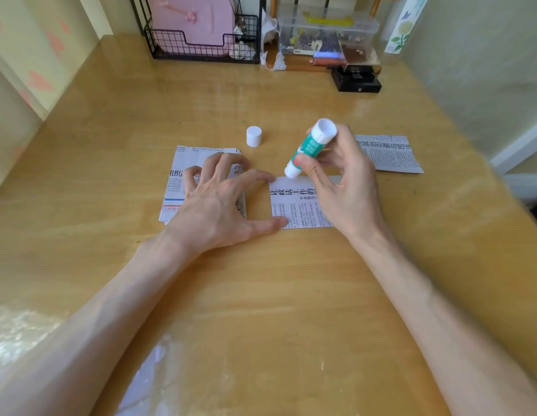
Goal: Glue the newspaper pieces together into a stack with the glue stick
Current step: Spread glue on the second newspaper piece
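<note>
A newspaper piece (294, 207) lies flat at the middle of the wooden table (261, 295). My right hand (345, 187) grips a green-and-white glue stick (310, 147), tilted, with its tip touching the piece's top left edge. My left hand (219, 202) is spread, its forefinger and thumb pressing the left edge of that piece, the other fingertips resting on a stack of newspaper pieces (177, 181) to the left. The white cap (254, 136) stands behind them. Another newspaper piece (390, 153) lies to the right.
A black wire rack (201, 40) with a pink item stands at the back. Beside it are a clear plastic box (327, 31) of small items and a black box (355, 81). Walls close in the table's left and right sides.
</note>
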